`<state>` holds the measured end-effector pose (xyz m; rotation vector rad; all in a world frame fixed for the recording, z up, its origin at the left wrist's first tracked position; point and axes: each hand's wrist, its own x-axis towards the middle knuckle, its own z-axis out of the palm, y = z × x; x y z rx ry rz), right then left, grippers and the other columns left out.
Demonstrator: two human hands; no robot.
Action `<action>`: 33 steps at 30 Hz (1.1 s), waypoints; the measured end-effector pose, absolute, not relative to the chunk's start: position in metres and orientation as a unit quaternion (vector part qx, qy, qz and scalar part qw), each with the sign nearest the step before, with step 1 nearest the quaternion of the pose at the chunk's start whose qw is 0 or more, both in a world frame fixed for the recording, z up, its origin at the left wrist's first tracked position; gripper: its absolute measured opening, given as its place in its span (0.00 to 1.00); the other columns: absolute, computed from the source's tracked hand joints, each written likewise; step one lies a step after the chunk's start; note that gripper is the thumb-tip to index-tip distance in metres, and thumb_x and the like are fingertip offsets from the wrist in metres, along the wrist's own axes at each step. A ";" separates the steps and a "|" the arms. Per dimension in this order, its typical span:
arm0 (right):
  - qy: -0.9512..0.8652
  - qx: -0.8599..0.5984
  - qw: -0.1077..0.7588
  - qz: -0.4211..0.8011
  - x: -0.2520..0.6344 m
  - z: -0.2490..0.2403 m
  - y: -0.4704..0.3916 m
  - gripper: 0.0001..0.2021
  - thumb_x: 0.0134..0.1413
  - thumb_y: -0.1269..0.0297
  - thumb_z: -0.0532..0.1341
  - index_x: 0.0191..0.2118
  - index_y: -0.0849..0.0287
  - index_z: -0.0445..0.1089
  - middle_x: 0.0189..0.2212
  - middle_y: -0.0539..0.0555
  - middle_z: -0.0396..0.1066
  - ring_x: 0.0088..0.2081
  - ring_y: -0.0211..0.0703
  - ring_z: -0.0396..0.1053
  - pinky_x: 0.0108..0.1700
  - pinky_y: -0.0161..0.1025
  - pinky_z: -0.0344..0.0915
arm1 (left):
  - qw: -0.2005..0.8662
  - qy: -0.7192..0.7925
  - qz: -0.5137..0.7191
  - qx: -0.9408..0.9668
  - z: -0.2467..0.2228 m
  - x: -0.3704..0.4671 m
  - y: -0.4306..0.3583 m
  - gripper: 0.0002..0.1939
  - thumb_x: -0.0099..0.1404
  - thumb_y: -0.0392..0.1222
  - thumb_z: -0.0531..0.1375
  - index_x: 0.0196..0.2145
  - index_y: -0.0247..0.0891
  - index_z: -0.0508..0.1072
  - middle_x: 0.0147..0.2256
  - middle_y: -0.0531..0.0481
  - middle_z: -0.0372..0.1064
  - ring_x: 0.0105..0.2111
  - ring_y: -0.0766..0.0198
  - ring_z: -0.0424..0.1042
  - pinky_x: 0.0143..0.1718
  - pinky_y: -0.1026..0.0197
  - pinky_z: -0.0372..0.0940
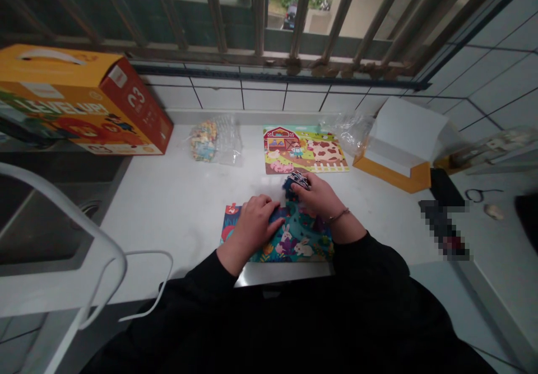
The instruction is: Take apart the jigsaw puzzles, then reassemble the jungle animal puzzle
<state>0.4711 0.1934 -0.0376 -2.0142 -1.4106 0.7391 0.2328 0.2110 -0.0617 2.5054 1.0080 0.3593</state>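
A dark, colourful jigsaw puzzle point(302, 248) with white rabbits lies on the white counter in front of me. My left hand point(255, 220) rests on its left part with the fingers spread. Near the puzzle's upper edge, my right hand point(321, 194) grips a dark puzzle piece point(297, 180) with white line patterns; whether it is one piece or several, I cannot tell. Just beyond the hands lies a farm picture point(305, 149) with a barn and a cow.
A plastic bag of pieces point(205, 140) is at the back left, beside an orange box point(84, 102). At the back right are an open white and yellow box point(399, 144) and clear plastic wrapping point(347, 129). A white curved stand point(105, 239) rises at left, near the sink point(86, 250).
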 end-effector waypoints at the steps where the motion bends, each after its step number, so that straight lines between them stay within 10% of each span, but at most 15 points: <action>1: -0.511 -0.749 0.307 0.291 0.473 -0.040 0.194 0.15 0.64 0.55 0.68 0.51 0.57 0.75 0.43 0.58 0.81 0.43 0.52 0.78 0.46 0.45 0.72 | 0.209 0.364 0.129 0.899 -0.061 0.233 0.211 0.20 0.72 0.49 0.69 0.58 0.41 0.77 0.54 0.40 0.73 0.53 0.45 0.71 0.57 0.42 0.69; 9: -0.456 -0.686 0.409 0.392 0.475 -0.049 0.188 0.20 0.60 0.48 0.69 0.51 0.57 0.74 0.39 0.54 0.81 0.35 0.46 0.76 0.38 0.41 0.73 | 0.207 0.366 0.135 0.897 -0.060 0.234 0.210 0.19 0.72 0.49 0.69 0.57 0.41 0.76 0.53 0.40 0.73 0.53 0.45 0.71 0.56 0.42 0.69; 20: -0.706 -0.612 0.242 0.262 0.494 -0.033 0.203 0.10 0.62 0.56 0.71 0.42 0.56 0.79 0.52 0.60 0.78 0.55 0.55 0.75 0.59 0.51 0.70 | 0.207 0.364 0.142 0.897 -0.063 0.234 0.209 0.20 0.72 0.49 0.68 0.57 0.40 0.76 0.53 0.39 0.73 0.53 0.44 0.70 0.57 0.41 0.68; 33: -0.734 -0.603 0.200 0.240 0.492 -0.033 0.210 0.10 0.59 0.60 0.74 0.42 0.57 0.77 0.44 0.55 0.77 0.47 0.50 0.73 0.50 0.43 0.68 | 0.215 0.369 0.146 0.892 -0.068 0.234 0.211 0.21 0.70 0.50 0.70 0.57 0.40 0.77 0.53 0.40 0.74 0.53 0.45 0.71 0.57 0.42 0.68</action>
